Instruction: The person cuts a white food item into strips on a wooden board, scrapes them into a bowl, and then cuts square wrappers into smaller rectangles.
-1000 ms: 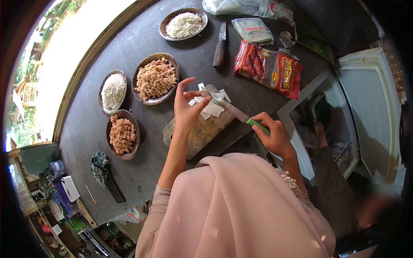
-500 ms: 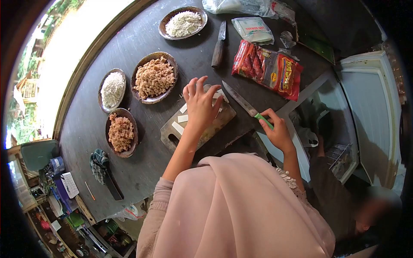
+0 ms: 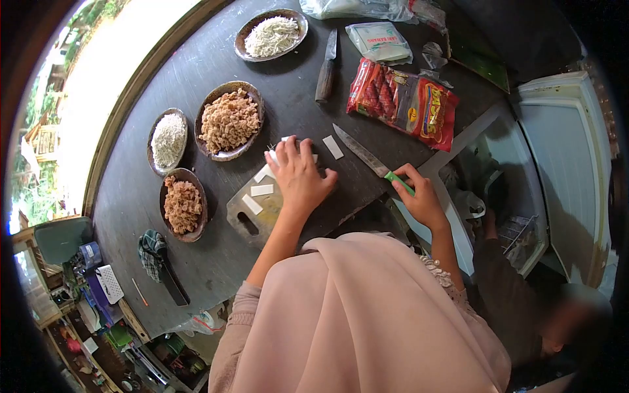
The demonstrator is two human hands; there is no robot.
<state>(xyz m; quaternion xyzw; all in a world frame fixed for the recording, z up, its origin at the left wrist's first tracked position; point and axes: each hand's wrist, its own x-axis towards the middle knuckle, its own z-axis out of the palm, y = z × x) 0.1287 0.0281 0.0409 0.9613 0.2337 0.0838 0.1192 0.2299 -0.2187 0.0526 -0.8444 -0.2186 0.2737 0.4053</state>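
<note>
My right hand (image 3: pixel 419 196) grips the green handle of a kitchen knife (image 3: pixel 360 152), its blade pointing away over the dark table. With fingers spread and bent downward, my left hand (image 3: pixel 301 175) rests over the far part of a wooden cutting board (image 3: pixel 268 226). Its fingertips are at some white slices, partly hidden beneath them. More flat white slices (image 3: pixel 251 204) lie on the board's near part, beside its handle hole. One white slice (image 3: pixel 333 147) lies on the table between the board and the knife blade.
Bowls of brown chopped food (image 3: pixel 229 121) and white shreds (image 3: pixel 272 36) stand left and at the back. A second knife (image 3: pixel 325 72), a red packet (image 3: pixel 403 105) and a white packet (image 3: pixel 380 43) lie beyond. Another person (image 3: pixel 511 295) is by the open fridge (image 3: pixel 557 164) at right.
The cutting board has shifted left, and my left hand has come down onto its far part. One white slice now lies on the table off the board. The right hand holds the knife nearly still.
</note>
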